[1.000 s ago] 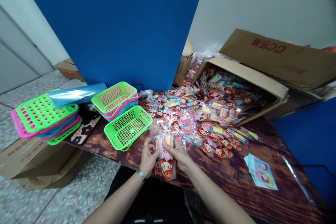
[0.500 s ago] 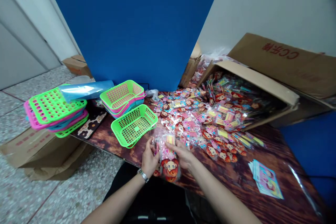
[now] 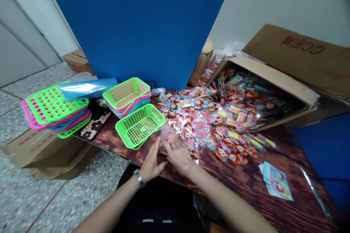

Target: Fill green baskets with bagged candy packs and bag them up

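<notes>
My left hand (image 3: 151, 164), with a metal watch at the wrist, is at the table's front edge, its fingers stretched and the thumb apart. Beside it, my right hand (image 3: 179, 157) bends its fingers over clear plastic packets (image 3: 175, 139), mostly hidden under and between the hands. Just beyond my left hand stands a green basket (image 3: 142, 129) with an open grid bottom. Many clear packets with red-haired cartoon heads and pink and yellow pieces (image 3: 201, 127) lie heaped beyond my right hand.
A cardboard box (image 3: 276, 76) on its side spills packets at right. Printed cards (image 3: 277, 182) lie at front right. Nested baskets (image 3: 127, 96) stand behind the green one. Another basket stack (image 3: 56, 107), bearing a blue plastic roll (image 3: 87, 88), overhangs the left edge. A blue panel (image 3: 142, 25) rises behind.
The packets held upright with their printed faces showing are now lowered and mostly covered by my hands. My left fingers have straightened. The view has shifted slightly.
</notes>
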The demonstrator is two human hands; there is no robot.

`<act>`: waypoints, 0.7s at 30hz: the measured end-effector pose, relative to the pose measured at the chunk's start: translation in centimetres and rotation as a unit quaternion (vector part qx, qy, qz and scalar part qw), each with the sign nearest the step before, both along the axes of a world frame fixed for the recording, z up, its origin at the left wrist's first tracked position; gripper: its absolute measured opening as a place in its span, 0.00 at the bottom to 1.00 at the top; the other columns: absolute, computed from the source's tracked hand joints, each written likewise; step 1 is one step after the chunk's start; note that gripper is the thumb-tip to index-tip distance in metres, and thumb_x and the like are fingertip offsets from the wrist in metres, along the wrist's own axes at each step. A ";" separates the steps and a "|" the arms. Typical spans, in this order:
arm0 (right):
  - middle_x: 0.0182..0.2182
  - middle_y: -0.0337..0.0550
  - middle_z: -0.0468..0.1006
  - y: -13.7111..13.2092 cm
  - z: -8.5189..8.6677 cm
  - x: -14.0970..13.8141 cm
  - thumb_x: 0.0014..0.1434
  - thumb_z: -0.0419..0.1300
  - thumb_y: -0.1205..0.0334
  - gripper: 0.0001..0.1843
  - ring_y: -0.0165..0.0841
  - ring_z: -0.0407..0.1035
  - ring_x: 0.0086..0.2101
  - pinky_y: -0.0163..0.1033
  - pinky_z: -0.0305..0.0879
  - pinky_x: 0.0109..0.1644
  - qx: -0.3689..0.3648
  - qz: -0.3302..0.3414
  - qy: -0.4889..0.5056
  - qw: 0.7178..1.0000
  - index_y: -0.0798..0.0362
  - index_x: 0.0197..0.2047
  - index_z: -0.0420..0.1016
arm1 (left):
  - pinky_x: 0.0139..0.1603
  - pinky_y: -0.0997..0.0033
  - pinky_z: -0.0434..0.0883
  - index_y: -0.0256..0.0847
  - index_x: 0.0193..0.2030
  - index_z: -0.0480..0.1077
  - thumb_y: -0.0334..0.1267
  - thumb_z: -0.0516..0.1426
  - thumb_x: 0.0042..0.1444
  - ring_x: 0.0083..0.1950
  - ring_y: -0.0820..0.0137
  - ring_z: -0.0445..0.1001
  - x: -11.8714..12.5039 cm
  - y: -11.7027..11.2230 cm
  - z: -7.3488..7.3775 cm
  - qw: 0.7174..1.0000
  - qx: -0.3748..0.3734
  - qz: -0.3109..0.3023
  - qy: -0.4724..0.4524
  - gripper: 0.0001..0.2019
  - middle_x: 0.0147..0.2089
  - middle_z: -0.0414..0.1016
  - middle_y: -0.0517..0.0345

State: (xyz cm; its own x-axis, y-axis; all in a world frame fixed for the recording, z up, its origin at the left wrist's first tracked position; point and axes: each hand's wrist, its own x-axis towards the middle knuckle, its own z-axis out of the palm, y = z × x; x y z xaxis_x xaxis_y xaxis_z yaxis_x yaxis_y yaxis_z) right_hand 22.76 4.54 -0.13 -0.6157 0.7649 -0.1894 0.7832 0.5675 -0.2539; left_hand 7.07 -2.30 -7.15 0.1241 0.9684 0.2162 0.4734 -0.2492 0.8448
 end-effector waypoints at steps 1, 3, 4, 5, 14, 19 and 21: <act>0.44 0.56 0.74 -0.3 -0.2 -0.3 0.53 0.60 0.66 0.30 0.47 0.68 0.44 0.48 0.61 0.45 0.015 0.024 -0.026 0.999 0.52 0.59 0.59 | 0.63 0.52 0.57 0.41 0.68 0.33 0.33 0.58 0.52 0.66 0.57 0.52 -0.1 0.4 -0.4 1.000 0.000 -0.014 0.013 0.44 0.67 0.48 0.41; 0.46 0.56 0.73 -0.6 -0.8 -0.1 0.54 0.60 0.62 0.32 0.46 0.68 0.45 0.48 0.60 0.47 0.031 0.059 -0.044 0.997 0.53 0.60 0.56 | 0.60 0.55 0.62 0.41 0.68 0.36 0.31 0.56 0.53 0.63 0.60 0.60 -0.1 0.8 -1.3 0.999 0.005 -0.023 0.033 0.41 0.64 0.55 0.42; 0.47 0.56 0.72 -0.7 -1.0 0.3 0.53 0.62 0.59 0.34 0.45 0.67 0.46 0.48 0.59 0.49 0.036 0.070 -0.043 0.996 0.54 0.61 0.55 | 0.59 0.56 0.64 0.41 0.67 0.39 0.30 0.55 0.54 0.62 0.61 0.62 -0.1 0.9 -1.8 0.999 0.015 -0.021 0.046 0.38 0.63 0.58 0.42; 0.49 0.55 0.71 -0.7 -1.1 0.9 0.51 0.63 0.55 0.37 0.45 0.66 0.47 0.49 0.58 0.50 0.041 0.078 -0.042 0.995 0.55 0.61 0.55 | 0.59 0.56 0.65 0.41 0.67 0.42 0.29 0.54 0.55 0.61 0.61 0.63 0.0 0.9 -2.2 0.998 0.028 -0.016 0.058 0.35 0.62 0.60 0.43; 0.49 0.52 0.70 -0.9 -0.4 3.8 0.55 0.60 0.60 0.25 0.42 0.66 0.47 0.44 0.63 0.46 0.011 0.035 -0.091 0.995 0.54 0.55 0.62 | 0.57 0.54 0.66 0.39 0.66 0.45 0.39 0.56 0.57 0.60 0.57 0.63 0.1 0.4 -2.4 0.996 0.059 0.007 0.072 0.33 0.59 0.62 0.41; 0.47 0.52 0.70 -1.7 -0.5 3.4 0.54 0.61 0.57 0.31 0.44 0.66 0.46 0.46 0.64 0.46 -0.002 0.051 -0.073 0.996 0.53 0.59 0.57 | 0.60 0.51 0.61 0.40 0.68 0.34 0.42 0.55 0.58 0.64 0.56 0.57 -0.4 0.0 -1.5 0.995 0.057 -0.013 0.080 0.39 0.65 0.54 0.39; 0.47 0.52 0.70 -1.9 -0.7 3.6 0.53 0.62 0.55 0.33 0.44 0.65 0.46 0.47 0.63 0.47 -0.004 0.051 -0.066 0.996 0.53 0.59 0.56 | 0.59 0.51 0.62 0.41 0.68 0.33 0.41 0.55 0.58 0.63 0.56 0.59 -0.6 -0.2 -1.4 0.995 0.050 -0.022 0.080 0.40 0.64 0.54 0.39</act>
